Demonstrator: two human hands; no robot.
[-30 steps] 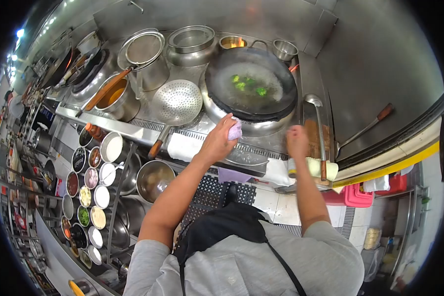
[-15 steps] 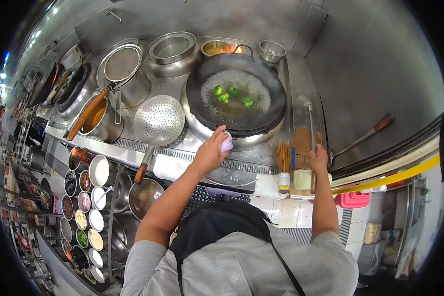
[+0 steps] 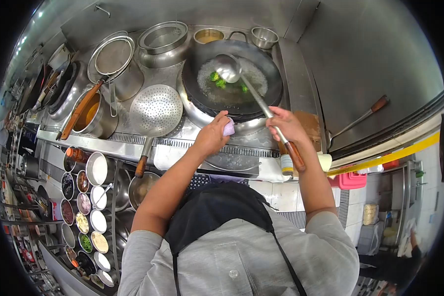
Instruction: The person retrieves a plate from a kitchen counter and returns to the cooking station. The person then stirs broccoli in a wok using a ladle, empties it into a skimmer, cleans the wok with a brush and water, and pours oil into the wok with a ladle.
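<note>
My right hand (image 3: 287, 124) grips a long-handled ladle (image 3: 254, 93) with a wooden end. Its round bowl hangs over the left-middle of the black wok (image 3: 276, 79), hiding part of what lies below. Bubbling liquid and several green broccoli florets (image 3: 221, 83) are in the wok. At the wok's near rim my left hand (image 3: 213, 133) is closed on a folded purple cloth (image 3: 228, 127). Left of that hand, a perforated skimmer (image 3: 156, 111) lies flat on the steel stove top.
Steel pots (image 3: 101, 118) and a strainer (image 3: 114, 55) stand at the left. Small bowls of ingredients (image 3: 97, 209) fill a lower rack. Behind the wok sit a pot of yellowish liquid (image 3: 208, 36) and a steel bowl (image 3: 265, 37). Another long-handled tool (image 3: 360, 117) leans at the right wall.
My right hand has brought the ladle from the right-hand ledge up and left over the wok. The flame behind the wok no longer shows. My left hand stays at the rim with the cloth.
</note>
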